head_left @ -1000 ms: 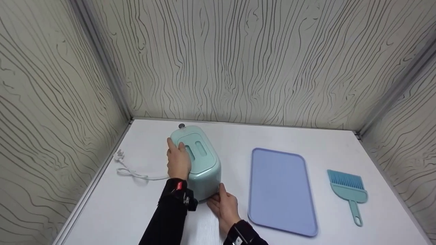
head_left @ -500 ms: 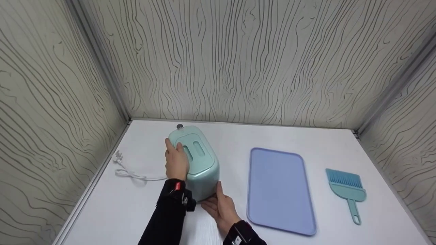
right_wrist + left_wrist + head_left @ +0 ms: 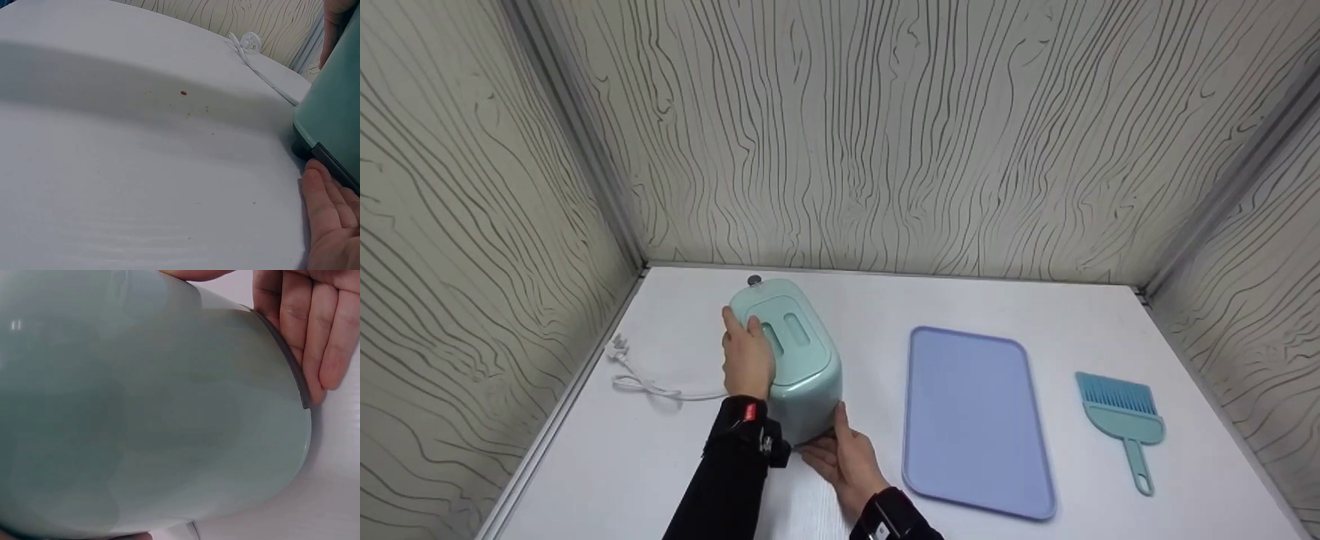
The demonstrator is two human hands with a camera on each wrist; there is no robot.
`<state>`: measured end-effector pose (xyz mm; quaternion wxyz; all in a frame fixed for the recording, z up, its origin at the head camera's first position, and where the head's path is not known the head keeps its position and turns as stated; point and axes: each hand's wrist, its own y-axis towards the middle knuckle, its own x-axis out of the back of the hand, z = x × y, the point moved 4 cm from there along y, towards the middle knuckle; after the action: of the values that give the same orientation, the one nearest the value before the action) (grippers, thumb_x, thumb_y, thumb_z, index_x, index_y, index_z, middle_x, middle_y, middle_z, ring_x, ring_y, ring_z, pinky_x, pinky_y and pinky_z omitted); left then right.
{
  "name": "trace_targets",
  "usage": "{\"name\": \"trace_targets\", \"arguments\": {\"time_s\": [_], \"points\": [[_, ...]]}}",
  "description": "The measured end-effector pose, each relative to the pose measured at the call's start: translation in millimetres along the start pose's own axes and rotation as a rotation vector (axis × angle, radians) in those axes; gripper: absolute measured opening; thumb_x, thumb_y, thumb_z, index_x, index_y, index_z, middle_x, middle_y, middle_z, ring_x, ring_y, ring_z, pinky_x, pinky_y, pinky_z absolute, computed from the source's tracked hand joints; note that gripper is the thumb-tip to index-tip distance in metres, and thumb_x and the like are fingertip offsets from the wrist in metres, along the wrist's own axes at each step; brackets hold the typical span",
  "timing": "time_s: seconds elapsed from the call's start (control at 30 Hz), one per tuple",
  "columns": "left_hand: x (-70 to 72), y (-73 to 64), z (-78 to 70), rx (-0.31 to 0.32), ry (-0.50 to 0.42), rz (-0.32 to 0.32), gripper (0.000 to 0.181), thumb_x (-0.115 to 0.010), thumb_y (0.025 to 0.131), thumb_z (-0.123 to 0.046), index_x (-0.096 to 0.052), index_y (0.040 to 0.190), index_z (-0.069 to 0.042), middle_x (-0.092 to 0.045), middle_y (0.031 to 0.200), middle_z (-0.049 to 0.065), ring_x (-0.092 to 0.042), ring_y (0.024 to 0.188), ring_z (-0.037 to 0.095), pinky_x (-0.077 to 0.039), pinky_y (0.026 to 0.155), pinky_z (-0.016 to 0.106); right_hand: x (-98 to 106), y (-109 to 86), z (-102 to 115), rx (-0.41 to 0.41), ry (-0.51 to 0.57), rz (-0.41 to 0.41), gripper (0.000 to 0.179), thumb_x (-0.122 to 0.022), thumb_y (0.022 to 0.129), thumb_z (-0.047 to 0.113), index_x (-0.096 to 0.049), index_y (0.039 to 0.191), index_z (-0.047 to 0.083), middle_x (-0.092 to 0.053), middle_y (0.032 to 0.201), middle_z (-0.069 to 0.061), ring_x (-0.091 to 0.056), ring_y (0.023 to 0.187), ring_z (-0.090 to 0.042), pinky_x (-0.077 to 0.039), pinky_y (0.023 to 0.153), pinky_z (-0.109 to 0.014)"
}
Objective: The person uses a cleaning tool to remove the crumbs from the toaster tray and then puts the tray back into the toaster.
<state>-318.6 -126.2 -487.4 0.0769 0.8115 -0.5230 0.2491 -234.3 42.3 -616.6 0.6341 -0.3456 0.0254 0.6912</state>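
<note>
A mint-green toaster (image 3: pixel 808 405) with two slot shapes in its top stands tilted away from straight at the left middle of the table. My left hand (image 3: pixel 748 361) holds its left side, thumb on top and fingers over the outer edge. Low at the near end, my right hand (image 3: pixel 853 465) lies palm up with the thumb against the body. Its straight fingers (image 3: pixel 295 320) reach to a dark strip (image 3: pixel 289 360) along the toaster's bottom edge. In the right wrist view those fingertips sit right at the strip; what lies under the base is hidden.
A white cord with plug (image 3: pixel 619 349) runs left from the toaster. To the right lie a blue-violet tray (image 3: pixel 979 420) and a teal hand brush (image 3: pixel 1125 424). A reddish-brown crumb (image 3: pixel 184 93) and several tiny specks dot the white table (image 3: pixel 112 197).
The right hand has moved slightly left and further under the toaster's near end. The left hand keeps its hold. The whole head view has shifted a little.
</note>
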Motion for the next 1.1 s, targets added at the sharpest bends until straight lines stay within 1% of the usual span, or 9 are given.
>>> {"name": "trace_targets", "arguments": {"time_s": [0.13,0.27,0.37,0.57,0.93,1.1], "points": [[0.0,-0.2,-0.1,0.002,0.000,0.005,0.065,-0.027,0.110,-0.040,-0.001,0.165,-0.018,-0.028,0.163,0.024,-0.038,0.138,0.055,-0.035,0.108,0.069,0.0,-0.4,0.3,0.005,-0.009,-0.005,0.091,-0.048,0.101,0.063,-0.044,0.131,-0.023,-0.071,0.110,-0.031,-0.073,0.104,-0.035,-0.057,0.095,-0.044],[0.2,-0.7,-0.2,0.000,0.003,0.011,0.064,-0.027,0.111,-0.041,-0.001,0.165,-0.018,-0.028,0.162,0.025,-0.039,0.137,0.056,-0.036,0.107,0.070,-0.2,-0.6,0.4,0.009,-0.018,-0.013,0.092,-0.047,0.101,0.062,-0.042,0.133,-0.023,-0.071,0.110,-0.031,-0.073,0.104,-0.035,-0.057,0.094,-0.044],[0.0,-1.5,-0.6,-0.005,0.003,0.011,0.065,-0.027,0.110,-0.041,-0.001,0.165,-0.017,-0.029,0.162,0.025,-0.039,0.137,0.057,-0.037,0.106,0.070,-0.4,-1.0,0.4,0.010,-0.025,-0.009,0.092,-0.046,0.101,0.063,-0.043,0.133,-0.023,-0.071,0.110,-0.031,-0.073,0.104,-0.035,-0.058,0.094,-0.043],[0.5,-1.2,-1.0,-0.006,-0.006,0.013,0.065,-0.026,0.110,-0.041,-0.001,0.165,-0.017,-0.028,0.162,0.025,-0.038,0.138,0.055,-0.036,0.107,0.070,-1.2,0.0,-0.2,0.011,-0.031,-0.010,0.092,-0.047,0.100,0.063,-0.045,0.131,-0.023,-0.071,0.107,-0.030,-0.073,0.102,-0.035,-0.058,0.092,-0.042],[1.0,-0.5,-1.7,0.004,0.003,0.017,0.065,-0.026,0.110,-0.042,-0.002,0.165,-0.018,-0.030,0.162,0.024,-0.039,0.138,0.055,-0.035,0.108,0.069,-0.3,1.1,0.9,0.010,-0.037,-0.020,0.091,-0.045,0.103,0.060,-0.040,0.135,-0.024,-0.069,0.110,-0.034,-0.073,0.102,-0.036,-0.059,0.091,-0.044],[1.3,0.1,-0.7,0.006,-0.001,0.018,0.065,-0.026,0.110,-0.041,-0.002,0.165,-0.017,-0.030,0.162,0.024,-0.039,0.138,0.055,-0.035,0.108,0.069,-0.1,2.2,0.2,0.001,-0.046,-0.024,0.089,-0.043,0.103,0.060,-0.040,0.135,-0.024,-0.069,0.111,-0.034,-0.073,0.102,-0.037,-0.059,0.090,-0.043]]}}
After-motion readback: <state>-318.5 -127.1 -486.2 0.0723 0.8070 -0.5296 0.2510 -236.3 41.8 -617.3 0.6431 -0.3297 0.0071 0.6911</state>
